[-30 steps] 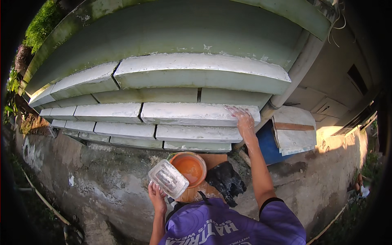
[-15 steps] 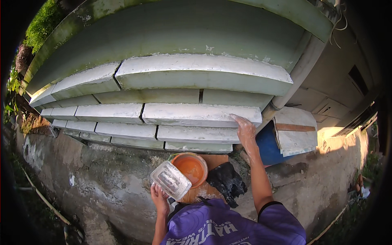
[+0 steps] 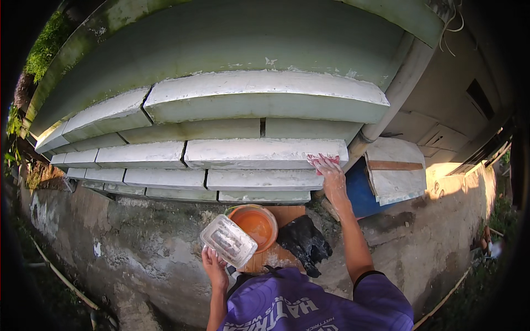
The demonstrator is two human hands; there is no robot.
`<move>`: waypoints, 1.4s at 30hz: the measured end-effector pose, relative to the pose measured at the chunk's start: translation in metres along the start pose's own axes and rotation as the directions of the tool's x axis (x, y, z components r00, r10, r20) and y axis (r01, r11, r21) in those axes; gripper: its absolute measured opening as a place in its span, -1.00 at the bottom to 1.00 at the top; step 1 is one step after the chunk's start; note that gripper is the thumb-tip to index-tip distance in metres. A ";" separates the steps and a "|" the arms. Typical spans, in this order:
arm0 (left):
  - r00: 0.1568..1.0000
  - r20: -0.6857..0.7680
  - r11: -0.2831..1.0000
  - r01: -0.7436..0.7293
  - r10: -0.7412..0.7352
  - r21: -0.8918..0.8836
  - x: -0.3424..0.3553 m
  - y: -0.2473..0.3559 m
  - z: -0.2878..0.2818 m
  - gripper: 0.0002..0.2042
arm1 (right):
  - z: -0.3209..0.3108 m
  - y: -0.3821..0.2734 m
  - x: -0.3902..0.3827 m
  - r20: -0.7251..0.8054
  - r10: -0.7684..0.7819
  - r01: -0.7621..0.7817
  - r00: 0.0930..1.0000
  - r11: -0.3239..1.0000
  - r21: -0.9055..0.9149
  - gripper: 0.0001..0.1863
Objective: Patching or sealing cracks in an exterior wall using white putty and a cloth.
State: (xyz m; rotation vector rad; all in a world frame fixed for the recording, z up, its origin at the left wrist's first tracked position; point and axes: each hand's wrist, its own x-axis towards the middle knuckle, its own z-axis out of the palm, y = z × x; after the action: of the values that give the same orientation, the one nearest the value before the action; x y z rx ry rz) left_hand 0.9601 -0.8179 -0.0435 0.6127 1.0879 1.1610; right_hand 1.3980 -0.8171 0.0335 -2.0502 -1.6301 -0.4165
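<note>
My right hand (image 3: 334, 181) reaches up to the right end of a white-coated ledge (image 3: 248, 150). Its fingers are closed over a small red flat pad (image 3: 314, 158), smeared with white, which lies against the ledge's front edge; its exact kind is hard to make out. White residue covers the fingers and wrist. Lower down, my left hand (image 3: 214, 269) grips the near left edge of a clear plastic container (image 3: 229, 241). White paste streaks the container's inside, and it is tilted beside an orange bucket (image 3: 269, 223), overlapping the bucket's left rim.
More pale ledges step up behind, the top one (image 3: 265, 83) coated white and joined by dark gaps. Right of them stands a grey pipe (image 3: 395, 105). A blue barrel (image 3: 361, 193) carries a pale sheet (image 3: 395, 182). A black plastic bag (image 3: 303, 243) lies beside brown tiles (image 3: 290, 216).
My right hand has turned and shifted slightly down the ledge edge, and the red pad now shows under its fingers. My left hand still holds the container. The whole view has shifted slightly.
</note>
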 end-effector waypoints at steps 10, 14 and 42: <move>0.999 -0.034 0.999 0.032 -0.031 0.033 -0.008 0.004 0.020 -0.67 | -0.038 0.055 0.036 -0.102 -0.033 0.039 0.994 0.998 0.056 -0.42; 0.999 -0.025 0.999 0.025 -0.024 0.040 -0.005 0.000 0.019 -0.66 | 0.001 0.058 0.017 -0.054 -0.081 0.077 0.995 0.995 -0.070 -0.40; 0.995 -0.097 0.999 -0.039 0.038 -0.016 -0.015 -0.009 0.034 -0.62 | -0.021 -0.014 0.045 0.038 -0.020 0.017 0.999 0.996 0.082 -0.54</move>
State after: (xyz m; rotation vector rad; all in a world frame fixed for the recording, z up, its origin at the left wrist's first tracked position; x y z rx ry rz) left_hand 0.9942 -0.8302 -0.0328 0.5710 1.1508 1.2429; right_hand 1.3969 -0.7895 0.0766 -1.9955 -1.6623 -0.3136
